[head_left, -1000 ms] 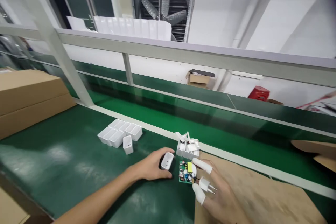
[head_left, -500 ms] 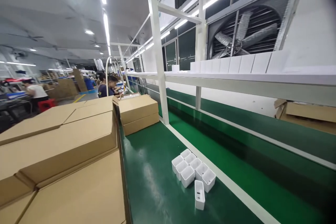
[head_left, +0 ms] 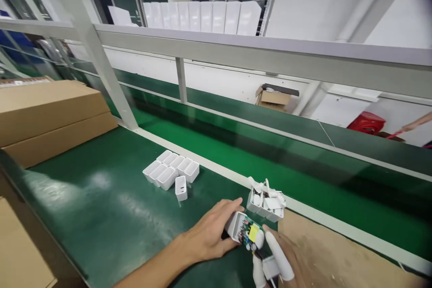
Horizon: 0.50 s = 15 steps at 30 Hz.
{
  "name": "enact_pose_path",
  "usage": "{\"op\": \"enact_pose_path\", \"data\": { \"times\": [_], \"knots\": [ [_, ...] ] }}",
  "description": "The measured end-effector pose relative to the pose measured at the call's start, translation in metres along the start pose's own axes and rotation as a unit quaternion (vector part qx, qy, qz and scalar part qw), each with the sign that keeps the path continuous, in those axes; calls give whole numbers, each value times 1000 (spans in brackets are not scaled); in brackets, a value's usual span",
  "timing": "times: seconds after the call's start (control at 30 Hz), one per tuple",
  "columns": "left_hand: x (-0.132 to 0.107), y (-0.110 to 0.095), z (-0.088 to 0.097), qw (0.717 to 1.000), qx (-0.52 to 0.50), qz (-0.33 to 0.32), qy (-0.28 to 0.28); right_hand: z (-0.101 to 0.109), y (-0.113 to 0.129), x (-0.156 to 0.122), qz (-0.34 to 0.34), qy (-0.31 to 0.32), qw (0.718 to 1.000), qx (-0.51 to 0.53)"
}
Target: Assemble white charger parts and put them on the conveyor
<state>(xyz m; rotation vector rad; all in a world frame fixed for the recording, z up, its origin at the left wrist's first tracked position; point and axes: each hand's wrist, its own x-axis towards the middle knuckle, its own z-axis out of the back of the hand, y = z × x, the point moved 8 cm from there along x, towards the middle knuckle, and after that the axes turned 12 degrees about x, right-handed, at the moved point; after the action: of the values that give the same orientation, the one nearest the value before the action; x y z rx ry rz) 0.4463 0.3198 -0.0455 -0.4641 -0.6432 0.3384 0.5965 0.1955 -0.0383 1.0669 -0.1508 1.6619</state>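
circuit board (head_left: 254,234) moved up to white case (head_left: 234,227), held in left hand (head_left: 209,232)

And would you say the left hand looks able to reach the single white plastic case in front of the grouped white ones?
Probably yes: nothing visible stands between the left hand and that case, though the hand would need to release the white plastic shell it holds.

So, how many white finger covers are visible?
2: one cover on the thumb of the right hand, another cover on a finger of that hand. Others may be hidden.
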Motion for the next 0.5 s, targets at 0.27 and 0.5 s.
{"op": "enact_pose_path", "data": {
  "times": [0.27, 0.5],
  "knots": [
    [-2, -2, -9, 1000, 11, 12, 13, -2, 19, 11, 1, 27, 999, -27],
    [-2, 5, -14, 999, 17, 28, 34, -7, 18, 7, 53, 36, 996, -67]
  ]
}}
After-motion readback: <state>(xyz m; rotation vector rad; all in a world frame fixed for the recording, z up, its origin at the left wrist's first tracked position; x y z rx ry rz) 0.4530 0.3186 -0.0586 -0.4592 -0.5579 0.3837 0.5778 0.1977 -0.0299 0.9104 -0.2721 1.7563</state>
